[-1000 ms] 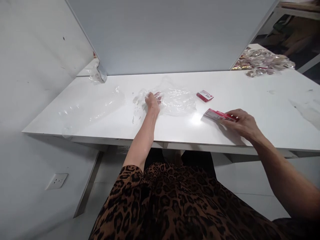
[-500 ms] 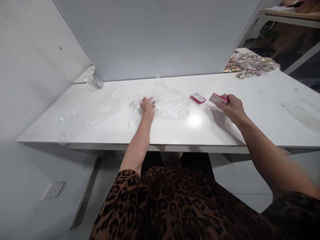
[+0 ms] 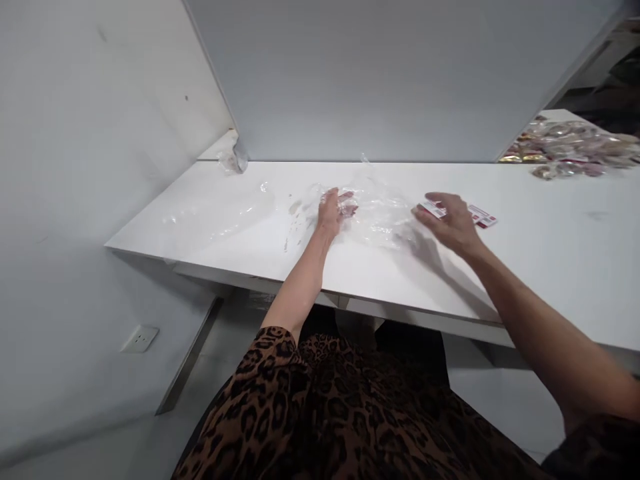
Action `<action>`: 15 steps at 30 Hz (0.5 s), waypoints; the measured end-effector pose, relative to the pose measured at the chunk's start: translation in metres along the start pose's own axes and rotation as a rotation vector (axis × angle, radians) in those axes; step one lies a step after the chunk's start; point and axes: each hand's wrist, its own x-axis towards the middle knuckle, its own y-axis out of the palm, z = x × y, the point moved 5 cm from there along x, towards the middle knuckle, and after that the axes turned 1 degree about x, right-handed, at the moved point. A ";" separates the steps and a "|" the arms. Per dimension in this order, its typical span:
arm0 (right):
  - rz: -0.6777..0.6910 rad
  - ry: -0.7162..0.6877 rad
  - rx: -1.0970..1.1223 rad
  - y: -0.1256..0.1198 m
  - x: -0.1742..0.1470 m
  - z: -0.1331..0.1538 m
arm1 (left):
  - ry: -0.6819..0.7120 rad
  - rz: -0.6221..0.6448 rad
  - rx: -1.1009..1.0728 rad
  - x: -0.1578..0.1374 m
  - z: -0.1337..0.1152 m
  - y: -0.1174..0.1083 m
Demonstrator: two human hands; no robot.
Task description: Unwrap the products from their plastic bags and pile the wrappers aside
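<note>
My left hand point(image 3: 330, 212) is at the near-left end of a crumpled clear plastic bag point(image 3: 383, 217), holding its film. Reddish shapes show through the plastic at its fingers; I cannot tell whether they are fingers or something else. To the right, my right hand point(image 3: 453, 223) has its thumb and fingers apart around the end of a small red-and-white box point(image 3: 434, 209), with no firm grip to be seen. Just beyond its knuckles, more red-and-white boxes point(image 3: 484, 217) lie on the white table, partly hidden by the hand.
A long sheet of clear plastic point(image 3: 215, 217) lies on the left of the table point(image 3: 550, 267). Crumpled plastic point(image 3: 233, 157) sits in the back left corner. Several wrapped packets point(image 3: 575, 147) are heaped at the back right. A grey panel point(image 3: 375, 80) rises behind the table.
My right hand has put its boxes down on the right and now reaches around the single box on the table. The view has swung left; my left hand stays at the bag.
</note>
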 end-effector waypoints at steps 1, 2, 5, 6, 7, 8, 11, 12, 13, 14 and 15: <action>0.005 -0.058 0.015 0.014 -0.004 0.017 | 0.011 0.024 0.016 -0.002 0.000 0.001; -0.012 -0.102 0.029 0.025 -0.009 0.030 | 0.028 0.042 0.030 -0.004 0.000 0.000; -0.069 -0.168 0.034 0.044 -0.019 0.047 | 0.124 0.076 0.030 -0.009 -0.012 -0.005; -0.074 -0.177 0.025 0.047 -0.020 0.045 | 0.169 0.084 0.021 -0.011 -0.021 -0.009; -0.076 -0.178 0.016 0.049 -0.021 0.040 | 0.213 0.086 0.010 -0.013 -0.033 -0.014; -0.078 -0.170 0.005 0.049 -0.021 0.034 | 0.255 0.081 -0.001 -0.015 -0.048 -0.021; -0.063 -0.103 -0.019 0.045 -0.022 0.019 | 0.361 0.002 -0.062 -0.022 -0.104 -0.052; -0.051 -0.073 -0.019 0.043 -0.022 0.017 | 0.395 -0.039 -0.093 -0.024 -0.124 -0.067; -0.035 -0.045 -0.015 0.042 -0.023 0.017 | 0.433 -0.085 -0.125 -0.025 -0.144 -0.083; -0.019 -0.023 -0.010 0.041 -0.025 0.018 | 0.472 -0.132 -0.153 -0.026 -0.163 -0.101; -0.003 -0.011 -0.005 0.040 -0.026 0.020 | 0.512 -0.184 -0.173 -0.026 -0.179 -0.121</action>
